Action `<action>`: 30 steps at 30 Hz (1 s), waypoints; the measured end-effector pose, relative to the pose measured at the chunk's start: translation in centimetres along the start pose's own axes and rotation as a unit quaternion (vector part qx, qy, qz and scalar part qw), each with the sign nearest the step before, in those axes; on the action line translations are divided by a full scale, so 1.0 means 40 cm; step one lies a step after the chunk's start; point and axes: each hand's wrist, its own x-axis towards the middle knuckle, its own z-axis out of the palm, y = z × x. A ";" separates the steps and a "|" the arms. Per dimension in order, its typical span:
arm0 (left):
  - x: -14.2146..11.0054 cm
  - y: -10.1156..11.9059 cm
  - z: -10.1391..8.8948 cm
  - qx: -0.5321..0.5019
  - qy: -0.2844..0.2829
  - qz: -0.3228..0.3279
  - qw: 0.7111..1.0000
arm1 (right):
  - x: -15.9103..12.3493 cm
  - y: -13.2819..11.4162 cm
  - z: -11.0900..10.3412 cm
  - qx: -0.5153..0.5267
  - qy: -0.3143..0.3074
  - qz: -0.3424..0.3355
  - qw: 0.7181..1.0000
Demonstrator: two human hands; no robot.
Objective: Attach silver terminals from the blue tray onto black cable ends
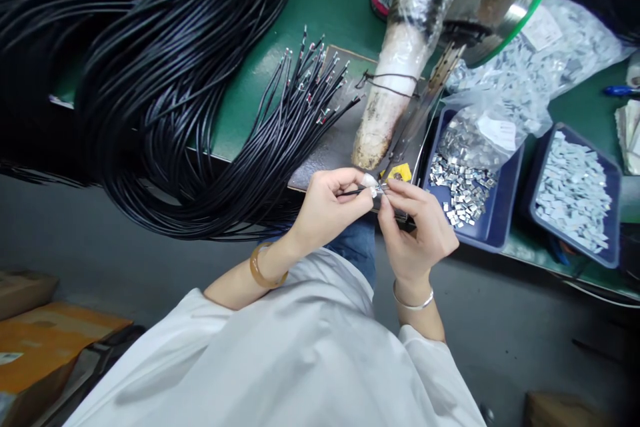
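Note:
My left hand (pixel 323 207) pinches a black cable (pixel 352 192) near its end, with white wrapping on the thumb and index fingertips. My right hand (pixel 419 230) is closed in a pinch on a small shiny metal piece (pixel 381 189) at that cable end; its exact shape is too small to make out. Both hands meet at the table's front edge, just below the tip of a plastic-wrapped duct (pixel 376 123). A yellow piece (pixel 400 173) lies right behind the right fingertips. To the left, many black cables (pixel 280 147) lie with their stripped, coloured wire ends on a dark board (pixel 325 153).
A blue tray (pixel 507 203) of small metal shells stands at the right, beside another blue tray (pixel 615 213) of pale flat pieces. Behind them lie plastic bags (pixel 570 53) of parts and a green-rimmed wire spool (pixel 535 3). Cardboard boxes (pixel 55 340) sit on the floor.

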 end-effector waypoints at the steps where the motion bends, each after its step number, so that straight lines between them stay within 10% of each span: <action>1: -0.001 0.000 0.000 0.004 -0.003 0.004 1.000 | 0.001 -0.001 -0.001 0.000 -0.003 0.003 1.000; 30: -0.001 0.006 0.006 0.037 0.006 0.047 0.998 | 0.014 -0.009 -0.003 -0.025 -0.024 -0.005 0.999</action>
